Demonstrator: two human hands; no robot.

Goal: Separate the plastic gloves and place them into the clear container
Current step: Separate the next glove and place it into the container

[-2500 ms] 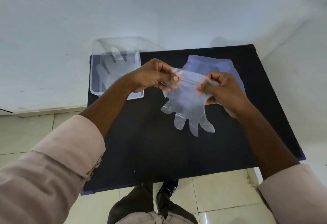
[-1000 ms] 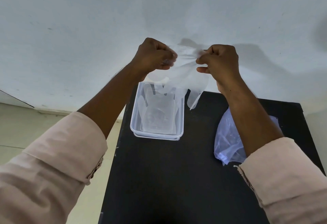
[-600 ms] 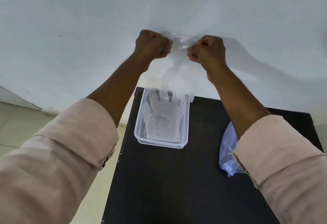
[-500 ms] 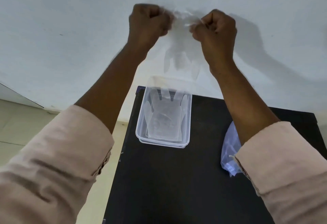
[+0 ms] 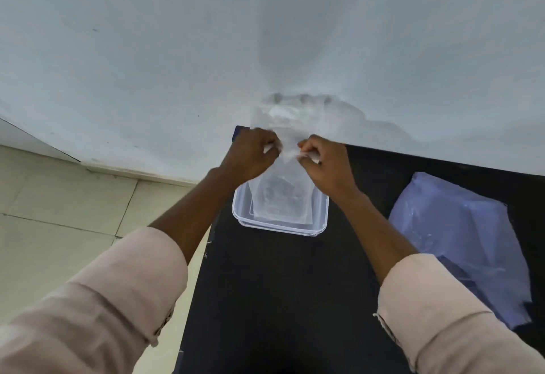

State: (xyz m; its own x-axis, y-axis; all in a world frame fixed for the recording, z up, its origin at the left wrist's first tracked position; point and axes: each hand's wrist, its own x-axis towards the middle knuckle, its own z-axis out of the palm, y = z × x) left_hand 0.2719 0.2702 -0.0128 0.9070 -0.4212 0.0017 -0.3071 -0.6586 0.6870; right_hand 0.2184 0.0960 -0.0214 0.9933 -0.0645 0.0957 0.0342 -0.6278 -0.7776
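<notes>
A clear plastic container [image 5: 244,220] stands at the far left of the black table [image 5: 280,300], with flat plastic gloves lying in it. Just above its far half, my left hand [image 5: 253,152] and my right hand [image 5: 327,161] each pinch an edge of one thin clear glove [image 5: 280,184]. The glove hangs down between them into the container, and part of it billows up behind my hands against the wall. A bluish stack of plastic gloves [image 5: 460,241] lies on the right of the table.
A white wall [image 5: 265,34] rises directly behind the table and container. Pale floor tiles [image 5: 73,211] lie to the left of the table's edge. My pink sleeves fill the lower corners.
My hands, which held the glove high against the wall, have come down with it to just over the container. The glove now reaches into the container.
</notes>
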